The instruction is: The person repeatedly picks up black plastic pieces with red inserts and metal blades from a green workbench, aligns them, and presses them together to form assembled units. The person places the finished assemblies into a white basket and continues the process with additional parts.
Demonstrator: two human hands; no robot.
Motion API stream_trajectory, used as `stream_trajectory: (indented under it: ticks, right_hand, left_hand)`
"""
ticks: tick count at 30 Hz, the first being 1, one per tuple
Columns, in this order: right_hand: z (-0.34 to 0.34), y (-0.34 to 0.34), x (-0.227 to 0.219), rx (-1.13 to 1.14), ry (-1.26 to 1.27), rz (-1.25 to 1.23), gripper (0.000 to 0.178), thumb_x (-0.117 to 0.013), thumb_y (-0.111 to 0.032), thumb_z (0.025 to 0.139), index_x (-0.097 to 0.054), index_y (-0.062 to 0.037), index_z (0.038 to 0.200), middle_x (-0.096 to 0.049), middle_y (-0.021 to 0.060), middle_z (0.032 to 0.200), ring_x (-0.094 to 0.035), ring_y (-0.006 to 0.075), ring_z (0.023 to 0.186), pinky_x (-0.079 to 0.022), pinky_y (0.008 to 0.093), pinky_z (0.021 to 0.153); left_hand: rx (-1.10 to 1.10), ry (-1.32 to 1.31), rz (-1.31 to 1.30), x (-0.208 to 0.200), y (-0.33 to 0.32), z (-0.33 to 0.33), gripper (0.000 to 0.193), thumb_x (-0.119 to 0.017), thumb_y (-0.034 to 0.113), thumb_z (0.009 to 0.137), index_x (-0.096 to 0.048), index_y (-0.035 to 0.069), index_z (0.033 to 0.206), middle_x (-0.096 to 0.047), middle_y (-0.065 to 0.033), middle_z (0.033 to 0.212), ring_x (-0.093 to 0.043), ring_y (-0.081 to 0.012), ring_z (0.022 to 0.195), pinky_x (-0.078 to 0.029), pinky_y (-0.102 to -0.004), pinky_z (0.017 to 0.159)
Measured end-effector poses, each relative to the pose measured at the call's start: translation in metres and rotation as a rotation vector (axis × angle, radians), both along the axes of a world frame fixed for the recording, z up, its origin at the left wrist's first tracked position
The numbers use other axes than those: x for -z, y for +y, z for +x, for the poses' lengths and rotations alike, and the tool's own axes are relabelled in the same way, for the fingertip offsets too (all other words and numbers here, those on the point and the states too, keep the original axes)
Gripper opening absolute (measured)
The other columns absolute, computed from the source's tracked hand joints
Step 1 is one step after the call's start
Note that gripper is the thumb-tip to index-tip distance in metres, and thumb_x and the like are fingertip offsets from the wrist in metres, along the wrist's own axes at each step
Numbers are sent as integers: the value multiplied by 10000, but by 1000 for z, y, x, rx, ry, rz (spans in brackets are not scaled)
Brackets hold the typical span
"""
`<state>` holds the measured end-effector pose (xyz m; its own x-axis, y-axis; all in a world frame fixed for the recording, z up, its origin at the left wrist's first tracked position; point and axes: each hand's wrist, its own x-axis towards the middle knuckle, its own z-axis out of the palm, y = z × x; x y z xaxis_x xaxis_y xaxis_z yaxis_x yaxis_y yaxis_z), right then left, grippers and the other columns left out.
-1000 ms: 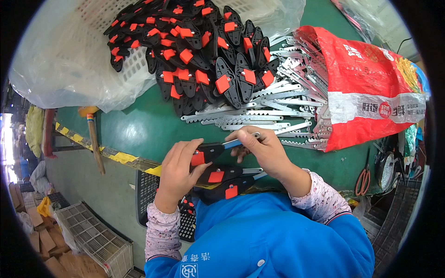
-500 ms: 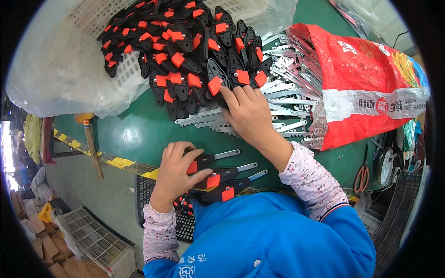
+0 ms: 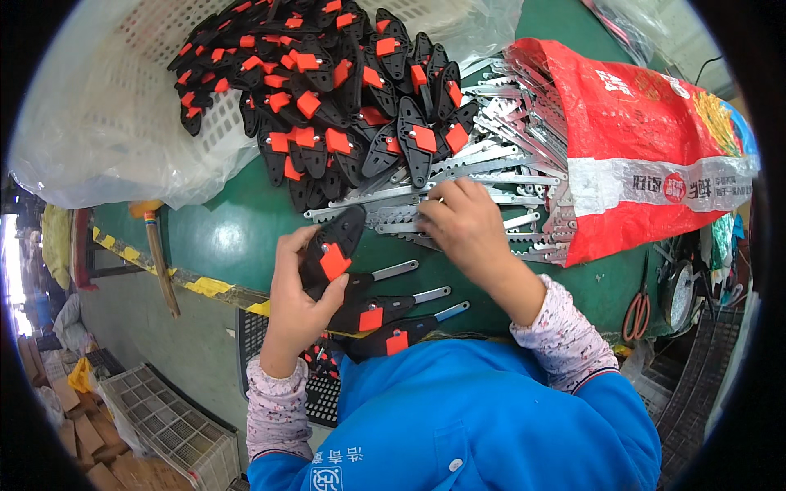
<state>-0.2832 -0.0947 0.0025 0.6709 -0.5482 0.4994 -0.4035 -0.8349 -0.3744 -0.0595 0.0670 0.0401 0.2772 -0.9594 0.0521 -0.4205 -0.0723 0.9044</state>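
My left hand is closed round a black plastic handle with a red square tab, held tilted above the table. Over the heap of notched metal strips is my right hand, its fingers curled and pressed down among them. What lies between those fingertips is hidden. Close to my body lie three black handles, each with a metal strip sticking out to the right; the nearest is one handle, and the farthest is partly behind my left hand. Beyond my right hand spreads a pile of black handles with red tabs.
A red printed sack spills metal strips at the right. Clear plastic sheeting and a white perforated basket surround the handle pile. A hammer lies at the left table edge, red-handled scissors at the right.
A black handle is now raised in my left hand, which was at the row before. My right hand has moved from the handle pile towards me, onto the metal strips.
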Motion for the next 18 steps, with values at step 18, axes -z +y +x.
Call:
stream_trajectory:
  ticks: [18]
  right_hand:
    - [8, 4, -18, -224, -29, 496, 108, -678, -116, 976, -628, -53, 1048, -655, 125, 1010, -683, 382, 883, -556, 470, 737]
  left_hand:
    - [46, -617, 11, 6, 17, 20, 641, -697, -14, 774, -529, 4, 1393, -601, -207, 1236, -542, -413, 1119, -431, -493, 1019]
